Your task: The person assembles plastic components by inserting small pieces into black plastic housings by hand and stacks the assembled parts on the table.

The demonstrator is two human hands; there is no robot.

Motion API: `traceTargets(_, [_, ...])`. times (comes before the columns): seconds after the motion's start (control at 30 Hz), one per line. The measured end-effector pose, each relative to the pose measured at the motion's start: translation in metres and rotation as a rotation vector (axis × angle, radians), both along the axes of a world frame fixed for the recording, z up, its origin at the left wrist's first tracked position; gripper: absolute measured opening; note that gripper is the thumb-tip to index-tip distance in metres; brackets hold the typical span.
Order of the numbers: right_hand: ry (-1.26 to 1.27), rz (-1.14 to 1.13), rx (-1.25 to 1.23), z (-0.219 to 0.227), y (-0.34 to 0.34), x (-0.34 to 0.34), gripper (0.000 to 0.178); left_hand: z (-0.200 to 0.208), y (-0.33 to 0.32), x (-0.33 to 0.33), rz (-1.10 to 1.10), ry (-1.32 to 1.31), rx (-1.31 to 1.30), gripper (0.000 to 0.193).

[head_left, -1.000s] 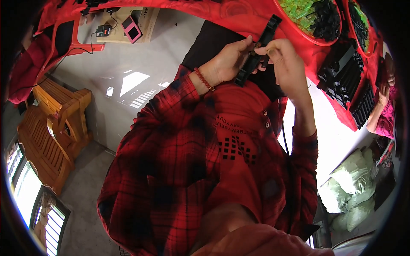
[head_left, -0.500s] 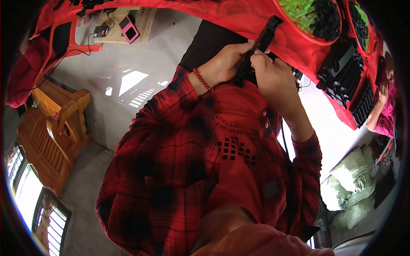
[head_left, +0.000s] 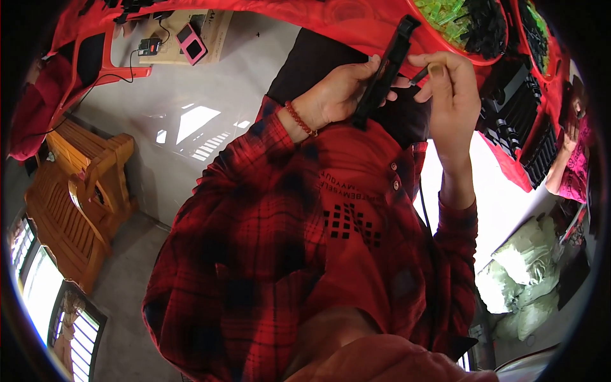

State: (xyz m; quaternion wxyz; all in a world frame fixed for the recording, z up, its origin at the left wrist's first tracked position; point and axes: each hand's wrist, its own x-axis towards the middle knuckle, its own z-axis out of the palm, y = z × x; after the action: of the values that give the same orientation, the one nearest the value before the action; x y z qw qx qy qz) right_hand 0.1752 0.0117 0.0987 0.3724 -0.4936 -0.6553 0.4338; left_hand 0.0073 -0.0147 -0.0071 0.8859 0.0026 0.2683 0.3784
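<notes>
1. Black bar [head_left: 386,70]: long, slim, hard-looking, squared end; tilted, upper centre of frame.
2. Left hand [head_left: 344,90]: fingers closed around bar.
3. Right hand [head_left: 453,89]: fingers pinching small dark stick [head_left: 419,77] beside it.
4. Green strips [head_left: 439,16]: glossy, upper right.

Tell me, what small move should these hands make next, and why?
Probably ease the small dark piece toward the long black part: the left hand holds that part tilted, and the right hand seems to pinch the piece close beside it.
</notes>
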Motion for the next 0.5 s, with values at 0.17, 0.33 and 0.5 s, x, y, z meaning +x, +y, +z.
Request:
traceTargets(0.17, [0.025,-0.071,-0.016,-0.024,0.005,-0.004,0.010,-0.006,-0.001,0.000,0.013,-0.159,0.018,0.043])
traceTargets(0.33, [0.107,-0.137,-0.178,-0.044,0.003,-0.011,0.010,-0.004,0.000,0.001,-0.026,-0.051,-0.042,0.043])
traceTargets(0.5, [-0.036,-0.117,-0.047,-0.052,0.001,-0.015,0.009,0.002,0.001,0.001,-0.042,0.041,-0.061,0.043])
